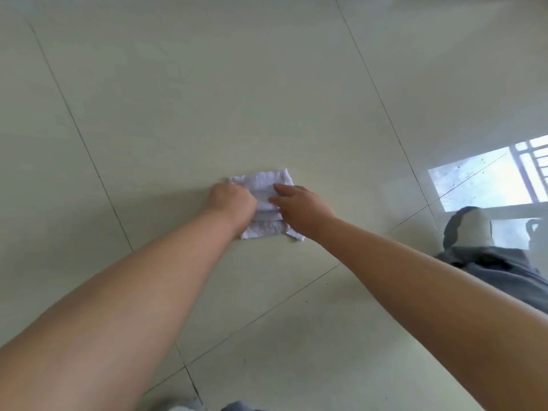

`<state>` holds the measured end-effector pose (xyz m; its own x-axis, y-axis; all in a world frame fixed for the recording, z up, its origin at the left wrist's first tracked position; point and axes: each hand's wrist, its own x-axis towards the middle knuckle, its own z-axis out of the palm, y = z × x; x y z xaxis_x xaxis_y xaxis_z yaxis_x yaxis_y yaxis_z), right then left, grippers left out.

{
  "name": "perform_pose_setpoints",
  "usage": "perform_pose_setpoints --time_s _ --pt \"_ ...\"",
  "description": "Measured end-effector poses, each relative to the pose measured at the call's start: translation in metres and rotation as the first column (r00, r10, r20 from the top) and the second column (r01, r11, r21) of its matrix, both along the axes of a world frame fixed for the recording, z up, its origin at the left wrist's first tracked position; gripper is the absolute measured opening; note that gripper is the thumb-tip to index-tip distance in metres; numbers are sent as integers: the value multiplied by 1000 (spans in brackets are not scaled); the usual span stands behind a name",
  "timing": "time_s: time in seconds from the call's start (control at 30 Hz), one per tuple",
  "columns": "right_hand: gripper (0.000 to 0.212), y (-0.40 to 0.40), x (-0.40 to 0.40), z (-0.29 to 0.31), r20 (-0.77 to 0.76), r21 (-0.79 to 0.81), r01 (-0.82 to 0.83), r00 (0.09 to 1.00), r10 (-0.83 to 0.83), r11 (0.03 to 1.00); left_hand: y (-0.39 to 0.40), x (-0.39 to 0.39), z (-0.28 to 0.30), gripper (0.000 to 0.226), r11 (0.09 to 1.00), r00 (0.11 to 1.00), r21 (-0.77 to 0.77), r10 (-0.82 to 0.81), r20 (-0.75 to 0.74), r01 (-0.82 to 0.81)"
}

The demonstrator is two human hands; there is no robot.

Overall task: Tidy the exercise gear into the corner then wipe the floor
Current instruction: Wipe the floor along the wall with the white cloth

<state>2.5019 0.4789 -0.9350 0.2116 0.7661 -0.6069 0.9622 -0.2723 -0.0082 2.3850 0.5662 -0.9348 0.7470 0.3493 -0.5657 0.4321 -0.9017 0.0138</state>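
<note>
A folded white cloth (264, 186) lies flat on the pale tiled floor (207, 99) in the middle of the view. My left hand (229, 201) sits on the cloth's left side with its fingers curled into the fabric. My right hand (296, 204) lies on the right side of the cloth, fingers stretched out and pressing down on it. Both forearms reach forward from the bottom of the view. No exercise gear is in sight.
My right knee in grey trousers (486, 262) and a light shoe (471, 228) are on the floor at the right. A bright window reflection (486, 185) shines on the tiles at the right edge. Dark grout lines cross the floor.
</note>
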Motion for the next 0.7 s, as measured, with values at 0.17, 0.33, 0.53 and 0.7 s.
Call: perform_pose_setpoints --time_s 0.17,0.33,0.53,0.7 --pt "23 2 11 -13 115 155 -257 964 241 954 -3 10 1 36 998 995 60 12 -97 -6" --pt "32 -8 44 -27 178 150 -502 861 476 852 -16 26 -4 40 997 990 69 24 -139 -15" --pt "33 -33 151 -29 129 167 -546 837 531 821 -41 121 -13 47 998 996 63 33 -79 -28" --pt "32 -43 262 -28 128 143 -398 915 381 906 -53 247 -10 43 989 989 11 146 2 -146"
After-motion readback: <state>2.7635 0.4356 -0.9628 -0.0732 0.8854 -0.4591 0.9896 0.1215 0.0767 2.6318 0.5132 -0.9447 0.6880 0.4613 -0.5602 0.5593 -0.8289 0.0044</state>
